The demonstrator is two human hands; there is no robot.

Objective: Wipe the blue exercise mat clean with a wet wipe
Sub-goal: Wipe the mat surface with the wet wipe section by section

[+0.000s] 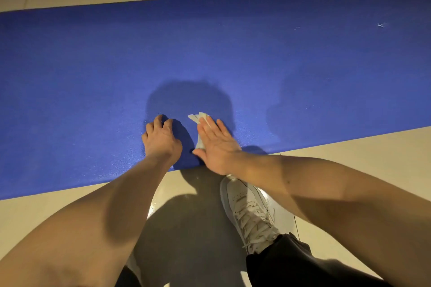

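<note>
**Wipe down on the near edge, plenty of mat to go**

Here we are, low over the blue exercise mat, which runs across the tiled floor from left to right. The right hand lies flat, fingers straight and spread, palm pressing the wet wipe onto the mat just inside its near edge. The wipe's white corners poke out past the fingertips. The left hand sits just beside it, fingers bent with the tips planted on the mat. It grips nothing and looks like a brace.

How far along? Off to the right there's a darker patch on the blue, which I'd read as damp from the wipe, though it could be shade. So 1 stretch looks covered. The left half and the far strip show no such sheen, and a small pale speck sits at the far right. My call: early to middle, most of the surface left. A white shoe is on the floor close behind the right wrist.
</note>
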